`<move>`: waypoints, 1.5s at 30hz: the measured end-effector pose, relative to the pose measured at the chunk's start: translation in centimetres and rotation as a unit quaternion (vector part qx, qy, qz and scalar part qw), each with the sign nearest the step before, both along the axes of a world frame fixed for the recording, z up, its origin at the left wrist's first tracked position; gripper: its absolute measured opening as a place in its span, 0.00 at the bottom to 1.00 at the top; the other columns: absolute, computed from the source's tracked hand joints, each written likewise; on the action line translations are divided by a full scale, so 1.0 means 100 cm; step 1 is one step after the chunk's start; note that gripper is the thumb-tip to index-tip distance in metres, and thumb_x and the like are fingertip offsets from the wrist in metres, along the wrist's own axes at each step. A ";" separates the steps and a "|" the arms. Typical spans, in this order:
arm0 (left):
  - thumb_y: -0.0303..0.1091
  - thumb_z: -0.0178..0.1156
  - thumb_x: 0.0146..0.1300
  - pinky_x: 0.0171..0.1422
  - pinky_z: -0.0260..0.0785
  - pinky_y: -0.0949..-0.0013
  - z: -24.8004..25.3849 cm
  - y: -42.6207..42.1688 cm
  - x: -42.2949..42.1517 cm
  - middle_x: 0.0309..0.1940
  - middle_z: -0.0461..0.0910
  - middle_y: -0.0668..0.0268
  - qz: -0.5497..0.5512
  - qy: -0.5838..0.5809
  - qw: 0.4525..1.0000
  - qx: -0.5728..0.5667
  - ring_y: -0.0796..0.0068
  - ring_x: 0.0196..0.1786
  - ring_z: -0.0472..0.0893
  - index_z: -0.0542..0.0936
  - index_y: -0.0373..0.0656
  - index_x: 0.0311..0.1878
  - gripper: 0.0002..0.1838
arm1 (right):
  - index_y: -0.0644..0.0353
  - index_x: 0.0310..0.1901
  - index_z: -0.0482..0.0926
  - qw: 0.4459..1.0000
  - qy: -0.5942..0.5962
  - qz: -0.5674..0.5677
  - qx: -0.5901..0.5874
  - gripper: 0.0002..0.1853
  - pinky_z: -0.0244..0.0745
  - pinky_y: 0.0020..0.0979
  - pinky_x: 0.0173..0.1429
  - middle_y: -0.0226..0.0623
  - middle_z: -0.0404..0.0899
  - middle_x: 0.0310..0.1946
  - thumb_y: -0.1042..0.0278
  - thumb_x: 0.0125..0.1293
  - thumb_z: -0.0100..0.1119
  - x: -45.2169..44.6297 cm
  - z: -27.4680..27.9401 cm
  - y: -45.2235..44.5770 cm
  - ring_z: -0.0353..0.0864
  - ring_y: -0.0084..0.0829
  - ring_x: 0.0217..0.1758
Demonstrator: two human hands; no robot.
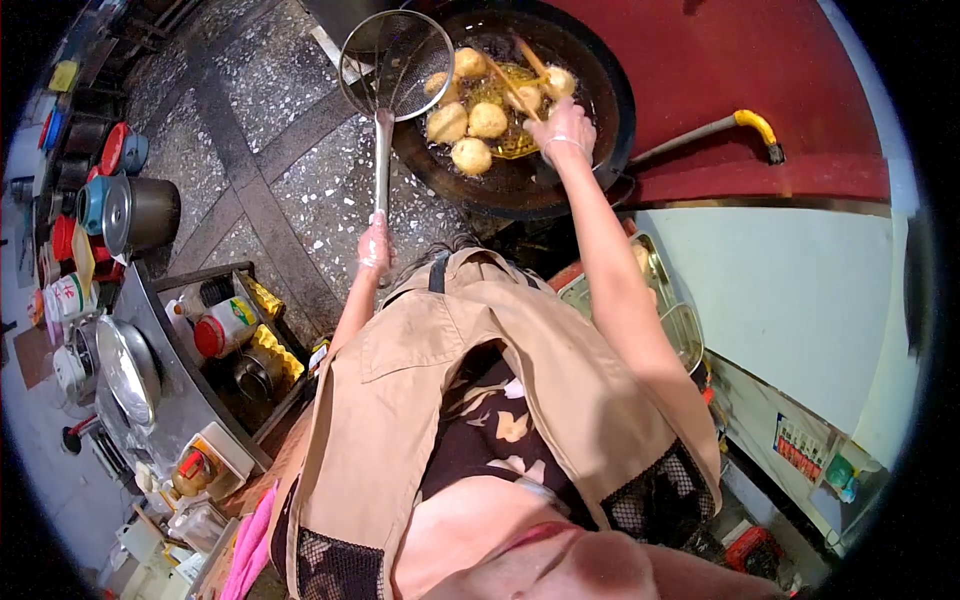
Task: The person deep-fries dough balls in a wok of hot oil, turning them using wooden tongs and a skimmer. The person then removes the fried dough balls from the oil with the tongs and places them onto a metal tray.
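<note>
My left hand [375, 247], in a clear plastic glove, is closed round the handle of a round wire-mesh strainer [397, 65]. The strainer's mesh is held at the left rim of a dark wok [615, 90]. Over the wok's right side my gloved right hand [563, 130] grips a pair of long chopsticks [503, 82], their tips apart. Several pale golden dough balls [447, 123] float in the oil, one of them [560, 82] close to the chopsticks. A yellow perforated piece [515, 143] lies among them; its kind I cannot make out.
A bar with a yellow-wrapped end [750, 122] juts out right of the wok, before a red surface [800, 60]. Near my right arm are metal trays [683, 335]. On the left stand a metal worktable [190, 375], a large pot [140, 213] and a red-lidded jar [225, 327].
</note>
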State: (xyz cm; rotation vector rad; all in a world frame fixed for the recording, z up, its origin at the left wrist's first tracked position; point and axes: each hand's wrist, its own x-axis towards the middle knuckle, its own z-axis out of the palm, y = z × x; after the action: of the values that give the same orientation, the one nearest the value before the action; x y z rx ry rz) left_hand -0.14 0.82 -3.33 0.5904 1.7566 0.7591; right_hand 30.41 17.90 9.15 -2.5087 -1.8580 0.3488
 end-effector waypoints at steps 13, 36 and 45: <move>0.70 0.43 0.56 0.14 0.57 0.69 -0.015 0.000 -0.004 0.10 0.66 0.69 0.012 -0.025 0.999 -0.018 0.75 0.11 0.65 0.70 0.45 0.18 0.34 | 0.65 0.59 0.60 0.997 -0.019 0.074 -0.027 0.41 0.68 0.38 0.54 0.46 0.73 0.49 0.46 0.50 0.63 -0.009 -0.019 -0.020 0.73 0.39 0.54; 0.71 0.41 0.56 0.15 0.59 0.68 -0.020 0.000 -0.007 0.11 0.68 0.67 -0.014 0.018 1.000 -0.020 0.73 0.12 0.68 0.73 0.41 0.21 0.36 | 0.66 0.51 0.71 0.994 0.032 0.038 -0.098 0.35 0.71 0.33 0.55 0.45 0.76 0.48 0.45 0.48 0.62 -0.021 -0.012 0.002 0.76 0.37 0.52; 0.70 0.41 0.57 0.15 0.58 0.68 -0.018 0.001 -0.006 0.11 0.67 0.68 0.004 -0.003 1.000 -0.027 0.74 0.12 0.67 0.73 0.41 0.21 0.36 | 0.63 0.44 0.79 0.962 0.230 -0.017 -0.148 0.33 0.72 0.33 0.52 0.43 0.77 0.47 0.39 0.46 0.61 0.004 -0.062 0.029 0.78 0.35 0.46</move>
State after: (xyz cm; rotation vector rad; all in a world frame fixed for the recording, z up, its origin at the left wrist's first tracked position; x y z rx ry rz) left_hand -0.74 0.89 -5.13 0.5443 1.7706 0.7160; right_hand 30.80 20.83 2.96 -2.3362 -1.6710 1.1723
